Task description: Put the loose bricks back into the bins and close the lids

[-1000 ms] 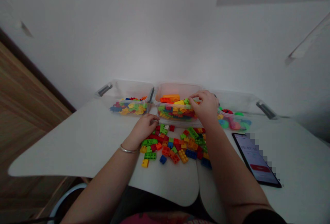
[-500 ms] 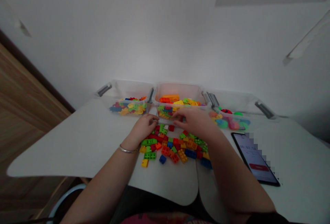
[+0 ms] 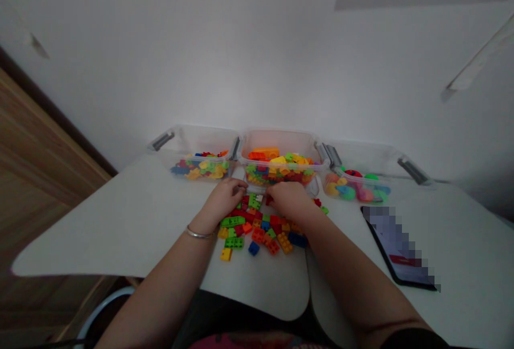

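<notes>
Left hand (image 3: 225, 196) and right hand (image 3: 289, 202) are seen cupped narrowly, close together, over the far edge of the loose plastic bricks (image 3: 261, 231), directly beneath the grip; whether a brick is held cannot be told. The central clear bin (image 3: 281, 139) is placed just beyond.

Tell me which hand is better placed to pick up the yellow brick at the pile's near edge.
Left, probably: the left hand sits nearly in line with the yellow brick, on that side of the pile, while the right hand is farther off.
</notes>
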A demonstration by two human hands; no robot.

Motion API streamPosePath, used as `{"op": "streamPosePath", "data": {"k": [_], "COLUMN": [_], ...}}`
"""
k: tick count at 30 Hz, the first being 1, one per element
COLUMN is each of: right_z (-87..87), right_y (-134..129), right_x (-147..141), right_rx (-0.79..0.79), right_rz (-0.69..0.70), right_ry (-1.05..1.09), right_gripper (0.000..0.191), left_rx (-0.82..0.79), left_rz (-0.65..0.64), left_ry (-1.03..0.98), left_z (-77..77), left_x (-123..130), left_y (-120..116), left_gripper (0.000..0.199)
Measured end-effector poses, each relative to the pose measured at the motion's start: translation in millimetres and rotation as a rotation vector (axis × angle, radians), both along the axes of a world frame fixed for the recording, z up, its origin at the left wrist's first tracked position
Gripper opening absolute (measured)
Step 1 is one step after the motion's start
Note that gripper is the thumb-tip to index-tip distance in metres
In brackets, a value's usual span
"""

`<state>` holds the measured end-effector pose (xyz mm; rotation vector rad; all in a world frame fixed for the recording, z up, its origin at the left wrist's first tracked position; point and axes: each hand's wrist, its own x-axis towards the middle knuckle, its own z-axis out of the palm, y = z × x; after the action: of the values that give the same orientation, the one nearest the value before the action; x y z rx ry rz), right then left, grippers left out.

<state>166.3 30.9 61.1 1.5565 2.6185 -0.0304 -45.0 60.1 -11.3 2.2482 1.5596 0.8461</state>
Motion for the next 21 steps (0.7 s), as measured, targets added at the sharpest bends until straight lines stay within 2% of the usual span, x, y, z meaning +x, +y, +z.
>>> {"op": "streamPosePath", "data": {"k": [7, 15, 21], "right_z": [6.0, -0.2, 1.9], "right_y": [-3.4, -4.1, -4.9], "right_x": [0.8, -1.9, -2.1], "right_rx": [0.002, -0.014, -0.024], "right_rz": [-0.009, -0.036, -0.033], "right_ry": [-0.013, -0.058, -0.053], "right_gripper": [0.024, 0.023, 0.024], "left_rx": [-0.012, -0.077, -0.112], "left_rz": [-0.001, 0.006, -0.021], "left_ry": [0.012, 0.025, -0.039], "left_z": [1.2, 6.5, 0.1], "left_x": [0.4, 2.2, 0.6], "left_y": [-0.2, -2.4, -1.0], "left_gripper": [0.027, 0.029, 0.035]}}
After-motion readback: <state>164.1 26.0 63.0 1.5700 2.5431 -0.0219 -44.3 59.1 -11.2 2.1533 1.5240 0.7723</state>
